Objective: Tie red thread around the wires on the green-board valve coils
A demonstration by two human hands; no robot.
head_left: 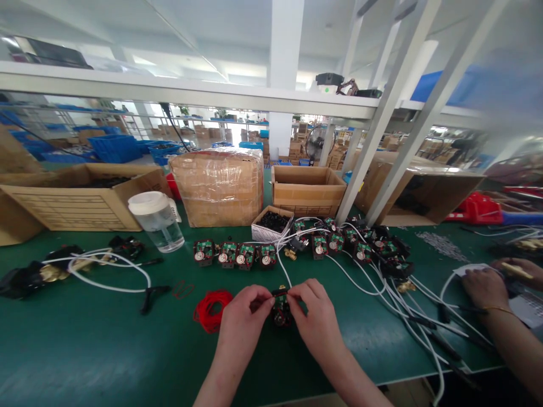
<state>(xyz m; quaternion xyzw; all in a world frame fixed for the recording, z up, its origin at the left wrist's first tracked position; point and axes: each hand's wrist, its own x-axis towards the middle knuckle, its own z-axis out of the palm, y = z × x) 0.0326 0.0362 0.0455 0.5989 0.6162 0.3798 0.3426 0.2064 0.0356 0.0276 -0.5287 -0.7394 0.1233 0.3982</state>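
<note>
My left hand (pixel 244 319) and my right hand (pixel 316 314) meet in front of me over a small black unit with a green circuit board (pixel 280 303). Thumb and forefinger of each hand close on opposite ends of a small dark strip-like part (pixel 279 293) at the unit's top; its exact kind is too small to make out. A white cable (pixel 283 265) runs up and away behind the unit. Just left of my left hand lies a coil of red wire (pixel 211 311), with a thin loose red wire (pixel 183 290) beyond it.
Several similar circuit-board units (pixel 245 256) stand in a row behind my hands. A small box of black parts (pixel 271 223), a water jug (pixel 159 223) and cardboard boxes (pixel 218 189) line the back. White cables (pixel 407 311) sprawl rightward, near a co-worker's hand (pixel 486 288).
</note>
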